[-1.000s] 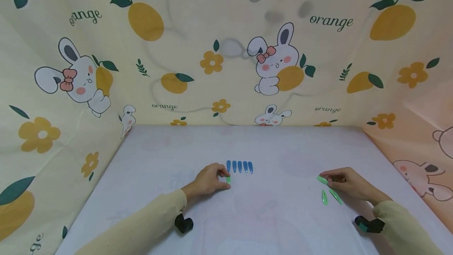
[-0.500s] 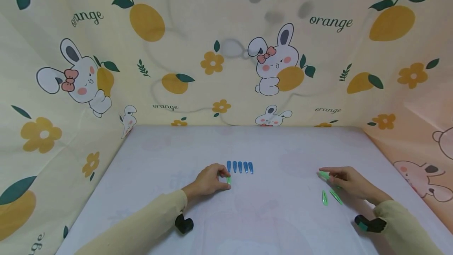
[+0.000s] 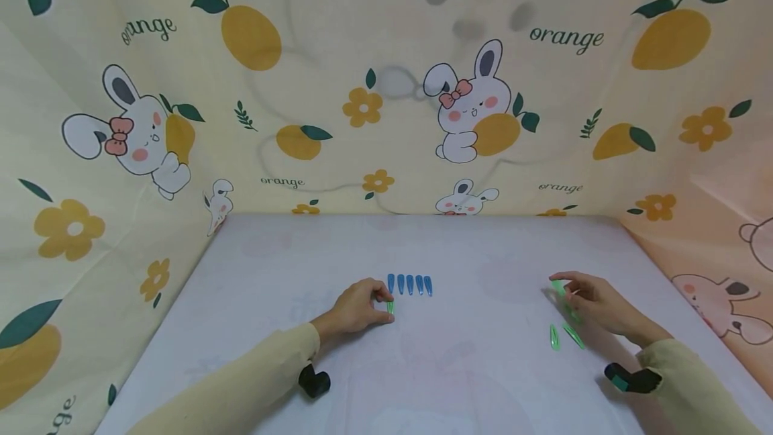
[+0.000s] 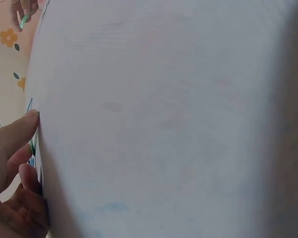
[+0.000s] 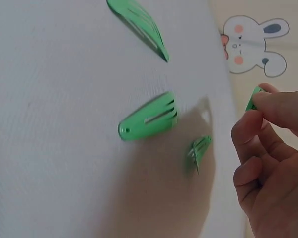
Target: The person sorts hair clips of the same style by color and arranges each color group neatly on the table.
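Observation:
My left hand point(image 3: 356, 306) pinches a green snap hair clip point(image 3: 390, 308) at its two ends, low at the table, just below the left end of a row of several blue hair clips point(image 3: 410, 284). In the left wrist view the fingers mostly cover that clip. At the right, my right hand point(image 3: 594, 302) holds another green hair clip point(image 5: 253, 99) between thumb and fingertips, raised off the table. Below this hand lie a green clip point(image 5: 149, 118), a slanted one point(image 5: 141, 22) and a third point(image 5: 200, 148), which the hand partly hides in the head view.
The table point(image 3: 471, 368) has a pale white cover. A cream curtain point(image 3: 338, 39) printed with rabbits and oranges stands behind it and along both sides. Each wrist wears a black camera, such as the left one point(image 3: 314, 381).
My right hand has lifted its green clip up from the table and tilted it more upright, uncovering part of a clip beneath. The left hand stays in place with its clip.

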Demonstrator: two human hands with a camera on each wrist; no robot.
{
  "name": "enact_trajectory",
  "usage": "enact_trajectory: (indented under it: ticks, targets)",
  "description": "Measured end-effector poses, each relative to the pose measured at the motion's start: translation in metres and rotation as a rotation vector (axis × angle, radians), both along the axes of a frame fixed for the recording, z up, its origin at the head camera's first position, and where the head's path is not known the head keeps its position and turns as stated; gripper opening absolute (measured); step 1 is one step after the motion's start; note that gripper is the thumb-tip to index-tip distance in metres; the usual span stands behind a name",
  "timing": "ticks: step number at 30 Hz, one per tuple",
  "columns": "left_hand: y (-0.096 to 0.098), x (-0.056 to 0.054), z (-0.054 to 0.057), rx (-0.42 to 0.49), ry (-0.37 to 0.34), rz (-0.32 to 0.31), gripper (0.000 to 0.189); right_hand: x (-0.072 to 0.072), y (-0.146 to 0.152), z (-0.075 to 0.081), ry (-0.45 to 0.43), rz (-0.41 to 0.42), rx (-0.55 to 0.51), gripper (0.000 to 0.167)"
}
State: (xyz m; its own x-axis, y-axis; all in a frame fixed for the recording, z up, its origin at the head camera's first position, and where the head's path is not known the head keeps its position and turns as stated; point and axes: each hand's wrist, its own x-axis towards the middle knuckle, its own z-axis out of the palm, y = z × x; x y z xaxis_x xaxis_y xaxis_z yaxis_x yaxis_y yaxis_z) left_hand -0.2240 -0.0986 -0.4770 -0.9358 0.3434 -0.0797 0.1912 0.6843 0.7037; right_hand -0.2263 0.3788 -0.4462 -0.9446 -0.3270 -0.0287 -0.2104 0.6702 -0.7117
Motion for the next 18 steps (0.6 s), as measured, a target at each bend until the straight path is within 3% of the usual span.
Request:
enact_trajectory:
  ticks: [8, 15, 18]
  targets:
    - [0.0, 0.001, 0.002, 0.01, 0.005, -0.01, 0.027, 0.0, -0.011, 0.007, -0.04, -0.07, -0.005, 0.045]
    - [-0.001, 0.0, 0.002, 0.011, 0.019, -0.023, 0.027, 0.002, -0.021, 0.012, 0.063, -0.04, -0.064, 0.042]
    - [-0.002, 0.0, 0.003, 0.016, 0.018, -0.022, 0.027, 0.002, -0.026, 0.014, 0.049, -0.036, -0.069, 0.042]
